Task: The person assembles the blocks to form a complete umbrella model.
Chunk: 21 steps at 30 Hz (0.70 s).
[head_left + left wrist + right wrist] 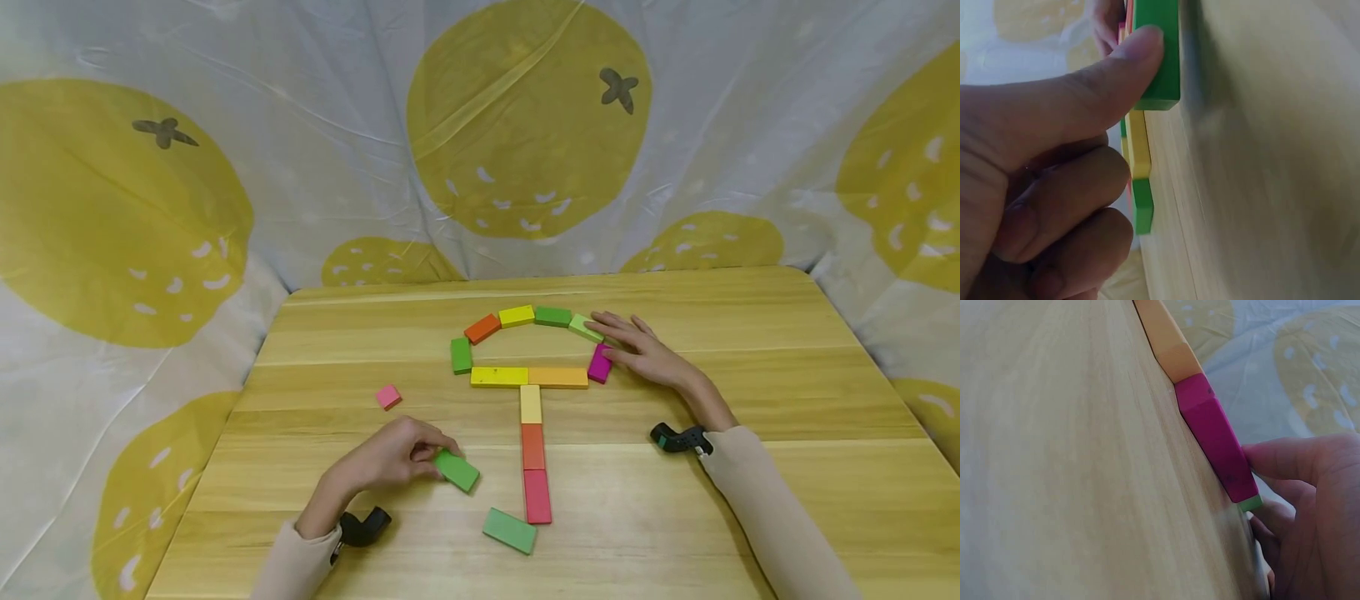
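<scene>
My left hand (397, 452) pinches a green block (457, 471) between thumb and fingers, left of a column of blocks. In the left wrist view the thumb lies along that block's face. My right hand (643, 348) rests with extended fingers at the right end of an arch of blocks. Its fingertips are on the light green block (585, 327), while the thumb lies at the magenta block (1219, 444). A yellow block (498, 377) and an orange block (558, 378) form a straight bar under the arch. Below it run a cream block (531, 404), a red-orange block (533, 447) and a pinkish-red block (537, 496).
A loose green block (510, 531) lies near the column's lower end. Farther left sits a small pink block (388, 397). The wooden table (787, 367) backs onto a curtain (360, 150) with yellow fruit prints.
</scene>
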{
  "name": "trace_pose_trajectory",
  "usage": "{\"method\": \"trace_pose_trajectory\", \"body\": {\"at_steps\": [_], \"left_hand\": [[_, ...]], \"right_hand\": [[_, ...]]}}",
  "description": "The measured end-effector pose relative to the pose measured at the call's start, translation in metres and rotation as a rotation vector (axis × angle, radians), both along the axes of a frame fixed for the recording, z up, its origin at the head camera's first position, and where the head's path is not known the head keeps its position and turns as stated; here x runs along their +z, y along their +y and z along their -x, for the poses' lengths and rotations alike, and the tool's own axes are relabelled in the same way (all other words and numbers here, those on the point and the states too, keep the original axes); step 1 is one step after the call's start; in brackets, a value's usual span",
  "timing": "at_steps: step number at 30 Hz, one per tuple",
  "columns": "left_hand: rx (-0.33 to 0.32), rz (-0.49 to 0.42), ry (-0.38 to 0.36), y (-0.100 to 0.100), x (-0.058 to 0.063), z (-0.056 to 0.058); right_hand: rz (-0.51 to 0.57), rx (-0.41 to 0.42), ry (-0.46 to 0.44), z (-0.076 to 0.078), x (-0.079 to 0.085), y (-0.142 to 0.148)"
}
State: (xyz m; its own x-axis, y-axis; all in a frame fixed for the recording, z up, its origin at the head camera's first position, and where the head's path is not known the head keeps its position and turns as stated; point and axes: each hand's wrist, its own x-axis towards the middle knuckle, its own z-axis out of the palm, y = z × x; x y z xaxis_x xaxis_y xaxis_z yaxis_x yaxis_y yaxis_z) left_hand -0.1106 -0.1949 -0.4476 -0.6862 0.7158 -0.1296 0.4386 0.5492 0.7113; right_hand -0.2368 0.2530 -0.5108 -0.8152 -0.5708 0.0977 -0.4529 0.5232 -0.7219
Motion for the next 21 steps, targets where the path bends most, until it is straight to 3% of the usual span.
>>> {"method": "trace_pose_trajectory", "body": {"at_steps": [5, 11, 21], "left_hand": [[-0.047, 0.029, -0.038, 0.013, 0.000, -0.008], [-0.059, 0.017, -0.065, 0.018, -0.004, -0.010], [-0.073, 0.040, -0.059, 0.020, -0.002, -0.013]], "right_hand": [[-0.006, -0.001, 0.006, 0.001, 0.000, 0.000], [0.001, -0.002, 0.001, 0.000, 0.001, -0.001], [0.010, 0.009, 0.010, -0.001, 0.002, -0.001]]}}
